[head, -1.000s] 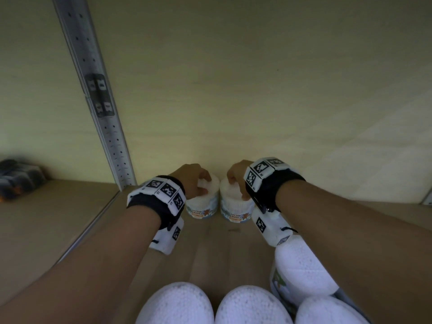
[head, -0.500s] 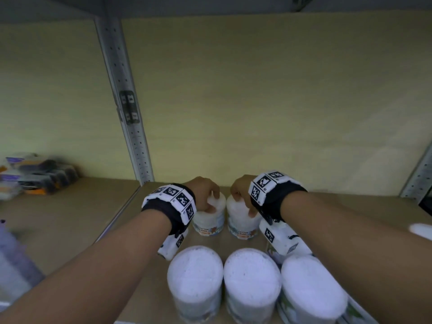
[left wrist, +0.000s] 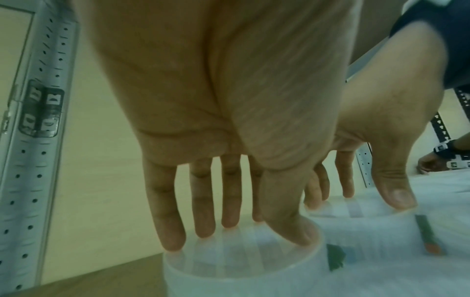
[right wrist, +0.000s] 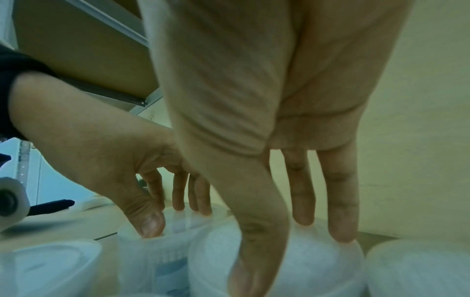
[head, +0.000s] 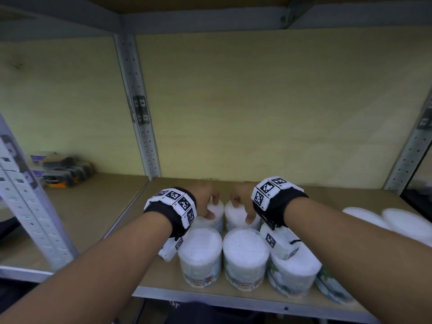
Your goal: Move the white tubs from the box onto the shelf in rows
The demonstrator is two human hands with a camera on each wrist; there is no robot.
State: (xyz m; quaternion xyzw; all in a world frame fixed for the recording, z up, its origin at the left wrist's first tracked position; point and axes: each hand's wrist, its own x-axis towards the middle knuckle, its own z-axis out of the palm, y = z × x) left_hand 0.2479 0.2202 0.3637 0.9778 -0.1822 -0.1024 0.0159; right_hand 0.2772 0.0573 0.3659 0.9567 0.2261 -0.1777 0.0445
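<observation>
Two white tubs stand side by side, upright, on the shelf (head: 350,195) behind a front row of like tubs: the left tub (head: 214,210) and the right tub (head: 236,215), close together and possibly touching at their walls. Each is held from above. The left hand (head: 202,198) is curled over the lid of its tub, the fingers (left wrist: 170,231) spread along the far rim and the thumb set on the near rim; the right hand (head: 243,198) is curled over the other in the same way, fingers (right wrist: 340,227) apart on the far edge and thumb down the near side. The front row of tubs (head: 245,256) stands near the shelf's front edge, and further white lids (head: 364,216) are seen blurred at the right. The box is not in view. The step in hand is judged to be the setting down of this pair as a second row. Next, a release is called for, the fingers lifted straight up so that neither tub is tipped or nudged out of line, and the wrists drawn back over the front row without its lids being brushed.
</observation>
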